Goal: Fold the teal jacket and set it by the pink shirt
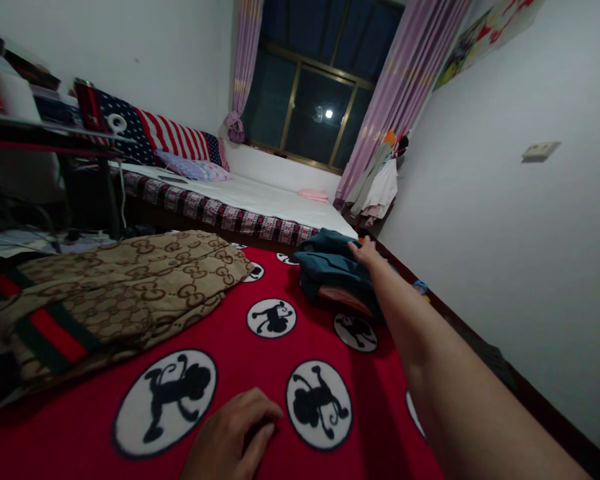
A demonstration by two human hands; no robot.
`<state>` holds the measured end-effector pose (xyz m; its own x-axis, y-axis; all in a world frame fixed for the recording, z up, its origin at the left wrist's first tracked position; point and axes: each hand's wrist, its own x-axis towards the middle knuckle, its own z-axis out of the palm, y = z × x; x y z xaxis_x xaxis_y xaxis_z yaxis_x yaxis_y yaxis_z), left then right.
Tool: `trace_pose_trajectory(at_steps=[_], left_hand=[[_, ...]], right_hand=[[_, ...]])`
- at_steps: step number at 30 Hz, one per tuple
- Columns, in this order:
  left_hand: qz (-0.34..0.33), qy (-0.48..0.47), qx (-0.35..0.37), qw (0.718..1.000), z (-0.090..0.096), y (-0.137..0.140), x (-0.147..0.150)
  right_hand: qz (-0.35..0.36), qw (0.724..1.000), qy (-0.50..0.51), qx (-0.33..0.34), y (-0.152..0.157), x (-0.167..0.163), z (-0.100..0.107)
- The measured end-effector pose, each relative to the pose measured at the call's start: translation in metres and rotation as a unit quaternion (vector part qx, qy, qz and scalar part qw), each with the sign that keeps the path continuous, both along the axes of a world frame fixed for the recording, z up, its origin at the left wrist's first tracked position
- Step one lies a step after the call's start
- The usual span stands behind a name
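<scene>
Teal folded cloth garment lies crumpled at the far right of the red fleecy bed blanket printed with round white monkey medallions, over something pinkish. Beside it spreads a tan monogram-patterned jacket with red-green stripe. Right hand rests on the teal fabric; whether its grip closes, I cannot tell. Left hand lies loosely curled on the blanket, holding nothing.

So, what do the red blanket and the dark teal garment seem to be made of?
The red blanket looks like soft plush or fleece: matte and smooth, with monkey circles. The dark teal garment, under the right hand, seems a thin woven or knit cloth, since it lies in soft matte folds. The exact fibre cannot be told. The left hand rests on the blanket.
</scene>
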<state>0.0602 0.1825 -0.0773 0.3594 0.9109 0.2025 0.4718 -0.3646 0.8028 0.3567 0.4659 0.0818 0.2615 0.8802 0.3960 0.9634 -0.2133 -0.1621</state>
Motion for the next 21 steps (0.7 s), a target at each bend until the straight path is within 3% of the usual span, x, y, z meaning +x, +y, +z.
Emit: trace_pose_trajectory(at_steps=[2, 3, 8, 10, 13, 15, 17, 19, 21], left_hand=[[0.037, -0.023, 0.002, 0.999, -0.005, 0.000, -0.002], [0.060, -0.035, 0.000, 0.998, -0.008, 0.001, -0.002], [0.137, -0.093, -0.007, 0.986, -0.008, 0.016, 0.003], [0.108, -0.079, 0.057, 0.989, 0.010, 0.039, 0.015], [0.024, -0.017, 0.239, 0.971, 0.062, 0.096, 0.047], [-0.015, 0.052, 0.342, 0.938, 0.097, 0.140, 0.073], [-0.003, 0.139, 0.379, 0.915, 0.120, 0.180, 0.096], [0.037, 0.215, 0.315, 0.924, 0.121, 0.210, 0.112], [0.072, 0.251, 0.204, 0.943, 0.104, 0.227, 0.120]], right_hand=[[-0.077, 0.994, 0.050, 0.062, 0.005, -0.006, -0.006], [-0.082, 0.993, 0.059, 0.067, 0.005, -0.009, -0.010], [0.069, 0.992, -0.012, -0.109, -0.014, -0.022, -0.039], [0.103, 0.988, -0.031, -0.115, -0.026, -0.023, -0.044], [0.145, 0.986, -0.064, -0.055, -0.043, -0.017, -0.039], [0.110, 0.990, -0.080, 0.041, -0.055, -0.004, -0.034], [0.005, 0.990, -0.065, 0.126, -0.066, 0.017, -0.035], [-0.124, 0.984, 0.011, 0.128, -0.076, 0.042, -0.043], [-0.188, 0.974, 0.115, 0.060, -0.085, 0.065, -0.055]])
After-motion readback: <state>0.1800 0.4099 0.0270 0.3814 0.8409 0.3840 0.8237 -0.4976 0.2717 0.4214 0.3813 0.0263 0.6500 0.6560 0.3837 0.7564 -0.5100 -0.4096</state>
